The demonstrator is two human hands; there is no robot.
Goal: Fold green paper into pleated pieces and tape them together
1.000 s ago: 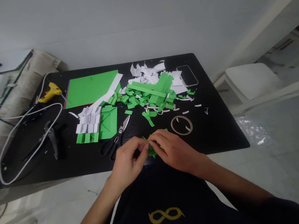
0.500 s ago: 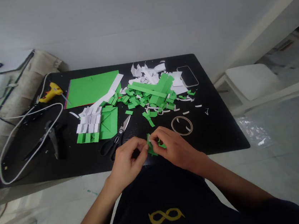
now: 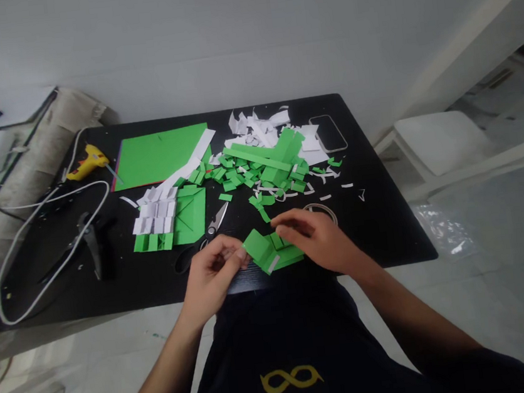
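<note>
My left hand (image 3: 216, 274) pinches the left edge of a folded green paper piece (image 3: 257, 247) between thumb and fingers. A narrow white strip (image 3: 274, 264) lies across the lower right end of this piece. My right hand (image 3: 317, 240) is apart from it, just to the right, thumb and index tips close together; whether they hold something small I cannot make out. Beneath the right hand, more folded green paper (image 3: 290, 256) lies at the table's front edge, partly covered. Scissors (image 3: 213, 229) lie beside my left hand, their handles partly hidden.
A tape roll (image 3: 333, 215) is half hidden behind my right hand. Green paper pieces (image 3: 270, 164) and white scraps (image 3: 258, 124) are heaped behind. Left are folded white paper (image 3: 156, 212), green sheets (image 3: 163, 157), a yellow glue gun (image 3: 90, 162), a black tool (image 3: 91, 244) and a white cable (image 3: 3, 270).
My hands have moved apart. The right hand has left the green paper and shifted right and up; the left still holds the piece, now turned flatter with its white strip showing.
</note>
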